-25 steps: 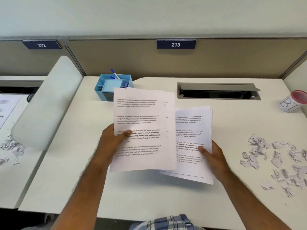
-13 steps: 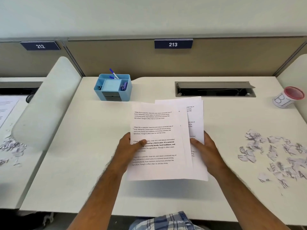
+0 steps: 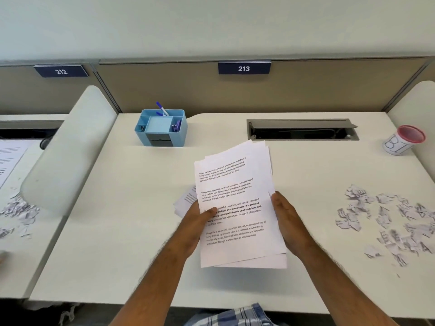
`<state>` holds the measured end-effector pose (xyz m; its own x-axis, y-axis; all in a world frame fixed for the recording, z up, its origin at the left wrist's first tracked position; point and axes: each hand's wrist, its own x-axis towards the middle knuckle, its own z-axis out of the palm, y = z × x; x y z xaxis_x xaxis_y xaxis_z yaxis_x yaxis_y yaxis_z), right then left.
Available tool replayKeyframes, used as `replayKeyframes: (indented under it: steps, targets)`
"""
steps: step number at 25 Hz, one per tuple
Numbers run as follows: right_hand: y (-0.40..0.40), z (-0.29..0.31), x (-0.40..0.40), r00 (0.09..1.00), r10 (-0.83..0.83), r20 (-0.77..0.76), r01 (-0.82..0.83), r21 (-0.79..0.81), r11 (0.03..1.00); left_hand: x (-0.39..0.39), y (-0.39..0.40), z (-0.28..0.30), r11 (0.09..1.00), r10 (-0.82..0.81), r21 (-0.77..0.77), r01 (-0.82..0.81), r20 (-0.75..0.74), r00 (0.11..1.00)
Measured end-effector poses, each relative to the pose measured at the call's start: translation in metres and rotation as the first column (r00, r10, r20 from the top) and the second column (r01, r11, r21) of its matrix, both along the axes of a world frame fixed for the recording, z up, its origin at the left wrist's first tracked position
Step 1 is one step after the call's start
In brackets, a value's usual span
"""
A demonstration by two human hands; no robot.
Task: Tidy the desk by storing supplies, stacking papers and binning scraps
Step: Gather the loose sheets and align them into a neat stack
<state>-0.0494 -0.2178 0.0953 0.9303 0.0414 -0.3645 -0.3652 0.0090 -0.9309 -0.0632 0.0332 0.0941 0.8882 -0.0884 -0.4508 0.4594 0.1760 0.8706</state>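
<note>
A stack of printed paper sheets (image 3: 237, 184) is held above the white desk (image 3: 117, 231), tilted slightly to the right. My left hand (image 3: 196, 222) grips its left edge with the thumb on top of the text. My right hand (image 3: 286, 217) holds the right edge, fingers under the stack. One sheet sticks out askew at the left, behind my left hand. Several torn paper scraps (image 3: 386, 220) lie scattered on the desk to the right. A blue desk organiser (image 3: 162, 128) with pens stands at the back left. A white cup with a red rim (image 3: 403, 141) stands at the back right.
An open cable slot (image 3: 302, 130) is set into the desk at the back. A rounded white divider (image 3: 68, 147) separates the neighbouring desk on the left, where more scraps (image 3: 16, 210) and a printed sheet (image 3: 9, 156) lie. Another divider rises at the far right.
The two separate bundles of sheets have been brought together into one stack. Both hands now hold it at its sides, and it has turned slightly to the right.
</note>
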Motion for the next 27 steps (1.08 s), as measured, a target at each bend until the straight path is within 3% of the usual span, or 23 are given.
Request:
replayKeyframes:
  steps: [2, 5, 11, 17, 27]
  targets:
    - [-0.002, 0.004, -0.001, 0.996, 0.079, 0.045, -0.081, 0.035, 0.996, -0.001, 0.001, -0.001, 0.991, 0.002, 0.134, -0.011, 0.067, 0.998]
    - [-0.01, 0.001, 0.003, 0.976, 0.161, 0.146, -0.157, -0.039, 0.987, 0.001, -0.003, 0.005, 0.959, 0.024, 0.275, -0.064, 0.146, 0.989]
    - [-0.012, 0.011, 0.01, 0.963, 0.05, 0.266, -0.042, -0.037, 0.998, 0.012, -0.016, 0.016, 0.899, 0.046, 0.392, -0.197, 0.363, 0.931]
    - [-0.018, 0.0, 0.009, 0.96, 0.049, 0.277, -0.015, -0.122, 0.992, 0.014, -0.021, 0.007, 0.91, -0.047, 0.407, -0.079, 0.29, 0.956]
    - [-0.024, -0.002, 0.011, 0.962, 0.029, 0.271, 0.02, -0.176, 0.984, 0.016, -0.023, 0.013, 0.917, -0.013, 0.387, -0.098, 0.274, 0.962]
